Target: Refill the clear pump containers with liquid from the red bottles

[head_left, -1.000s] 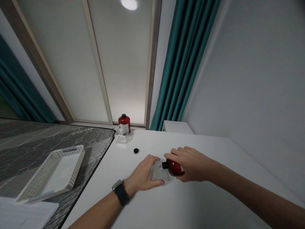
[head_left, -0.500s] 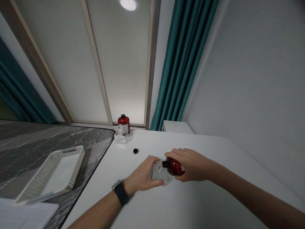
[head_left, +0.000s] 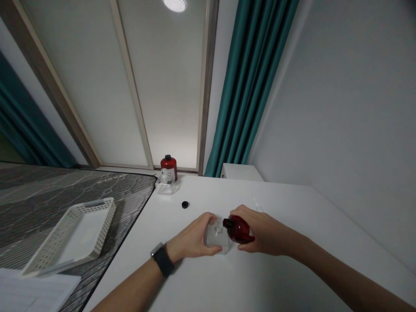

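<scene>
My left hand [head_left: 199, 238], with a dark watch on its wrist, is wrapped around the left side of a small clear square container [head_left: 215, 239] on the white table. Above the container's right side, my right hand [head_left: 260, 229] grips a dark red bottle [head_left: 239, 229]. The bottle is tipped, its black neck pointing left over the container. Whether any liquid is flowing out, I cannot tell. Farther back on the table lies a small black cap [head_left: 185, 204].
At the table's far left corner stands another red bottle [head_left: 168, 164] with a black top, behind a clear container [head_left: 164, 187]. A white perforated basket [head_left: 105, 225] and paper [head_left: 39, 288] rest on the grey patterned surface to the left. A teal curtain [head_left: 247, 86] hangs behind the table.
My right hand and the red bottle have shifted slightly right, and the bottle's tilt has changed a little. My left hand stays on the clear container.
</scene>
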The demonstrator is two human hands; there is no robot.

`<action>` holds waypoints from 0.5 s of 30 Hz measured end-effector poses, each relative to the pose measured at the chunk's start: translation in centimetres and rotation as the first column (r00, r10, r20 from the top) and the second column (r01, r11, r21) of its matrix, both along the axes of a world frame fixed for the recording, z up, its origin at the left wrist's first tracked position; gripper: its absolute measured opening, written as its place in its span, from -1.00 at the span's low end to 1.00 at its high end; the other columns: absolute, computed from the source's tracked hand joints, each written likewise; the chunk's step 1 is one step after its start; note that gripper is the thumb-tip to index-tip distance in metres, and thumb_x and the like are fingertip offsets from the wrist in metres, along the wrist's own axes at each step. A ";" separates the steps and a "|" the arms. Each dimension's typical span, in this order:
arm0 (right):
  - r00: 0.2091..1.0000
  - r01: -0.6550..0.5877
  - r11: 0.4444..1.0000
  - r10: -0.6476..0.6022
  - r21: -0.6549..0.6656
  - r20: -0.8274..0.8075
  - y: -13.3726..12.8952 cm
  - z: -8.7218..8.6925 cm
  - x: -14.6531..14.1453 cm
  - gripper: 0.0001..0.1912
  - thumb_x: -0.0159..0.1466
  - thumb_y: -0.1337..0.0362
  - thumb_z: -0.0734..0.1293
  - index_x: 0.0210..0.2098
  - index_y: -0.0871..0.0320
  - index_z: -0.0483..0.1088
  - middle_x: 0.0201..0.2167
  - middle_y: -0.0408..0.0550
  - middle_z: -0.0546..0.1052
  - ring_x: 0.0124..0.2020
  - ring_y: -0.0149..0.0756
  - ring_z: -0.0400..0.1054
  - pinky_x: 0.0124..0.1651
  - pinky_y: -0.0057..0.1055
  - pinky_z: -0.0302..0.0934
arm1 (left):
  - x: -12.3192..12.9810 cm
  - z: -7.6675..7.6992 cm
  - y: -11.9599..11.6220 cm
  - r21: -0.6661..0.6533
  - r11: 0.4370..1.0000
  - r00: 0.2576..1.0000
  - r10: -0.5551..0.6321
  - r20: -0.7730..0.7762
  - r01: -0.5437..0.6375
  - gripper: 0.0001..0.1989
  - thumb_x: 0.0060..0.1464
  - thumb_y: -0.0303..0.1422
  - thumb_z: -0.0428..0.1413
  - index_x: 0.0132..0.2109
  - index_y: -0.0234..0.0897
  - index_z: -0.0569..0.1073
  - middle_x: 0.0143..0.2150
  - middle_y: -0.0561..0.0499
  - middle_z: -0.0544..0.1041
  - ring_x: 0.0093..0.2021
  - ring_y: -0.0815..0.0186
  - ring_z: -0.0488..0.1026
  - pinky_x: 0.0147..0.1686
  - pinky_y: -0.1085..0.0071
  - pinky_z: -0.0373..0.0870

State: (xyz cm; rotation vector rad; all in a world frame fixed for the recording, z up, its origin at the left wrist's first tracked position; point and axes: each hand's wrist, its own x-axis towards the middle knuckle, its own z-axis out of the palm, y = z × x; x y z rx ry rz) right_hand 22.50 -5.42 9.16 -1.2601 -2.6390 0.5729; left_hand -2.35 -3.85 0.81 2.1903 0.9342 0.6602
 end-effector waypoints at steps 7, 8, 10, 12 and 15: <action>0.997 -0.028 0.997 0.022 0.069 0.078 -0.2 -0.6 0.3 -0.37 0.13 0.26 0.48 0.16 -0.03 0.29 0.08 0.04 0.41 -0.03 -0.08 0.39 -0.05 -0.16 0.31 | 0.0 0.1 0.1 0.017 1.000 1.000 -0.002 -0.031 0.003 -0.32 -0.11 -0.30 0.37 0.12 -0.26 0.26 0.07 -0.18 0.45 0.03 0.04 0.45 0.06 0.09 0.39; 0.995 -0.031 0.996 0.023 0.083 0.097 -0.3 -0.7 0.4 -0.38 0.14 0.25 0.48 0.17 -0.04 0.29 0.08 0.05 0.41 -0.03 -0.07 0.39 -0.05 -0.15 0.32 | 0.0 0.0 0.2 0.019 1.000 0.999 -0.007 -0.034 0.007 -0.31 -0.11 -0.30 0.37 0.14 -0.26 0.26 0.08 -0.18 0.45 0.03 0.04 0.45 0.06 0.09 0.39; 0.992 -0.045 0.993 0.031 0.109 0.124 -0.4 -0.9 0.5 -0.38 0.15 0.24 0.48 0.17 -0.04 0.29 0.08 0.06 0.41 -0.03 -0.06 0.39 -0.06 -0.13 0.32 | 0.0 0.0 0.2 0.028 0.999 0.999 -0.013 -0.038 0.014 -0.31 -0.10 -0.29 0.36 0.15 -0.26 0.27 0.07 -0.18 0.45 0.03 0.04 0.45 0.06 0.10 0.39; 0.989 -0.060 0.990 0.042 0.127 0.144 -0.5 -0.9 0.7 -0.37 0.15 0.22 0.49 0.18 -0.04 0.29 0.09 0.07 0.40 -0.02 -0.05 0.39 -0.05 -0.12 0.33 | -0.1 0.0 0.2 0.043 0.999 0.999 -0.022 -0.035 0.023 -0.32 -0.09 -0.27 0.36 0.15 -0.26 0.28 0.07 -0.17 0.45 0.03 0.04 0.44 0.06 0.11 0.39; 0.981 -0.081 0.988 0.055 0.135 0.184 -0.5 -0.6 0.7 -0.34 0.15 0.20 0.50 0.20 -0.06 0.28 0.08 0.08 0.40 -0.04 -0.03 0.39 -0.07 -0.11 0.33 | -0.1 0.1 0.3 0.066 0.996 0.998 -0.051 -0.032 0.053 -0.33 -0.06 -0.26 0.35 0.17 -0.26 0.29 0.07 -0.16 0.45 0.03 0.06 0.43 0.07 0.14 0.39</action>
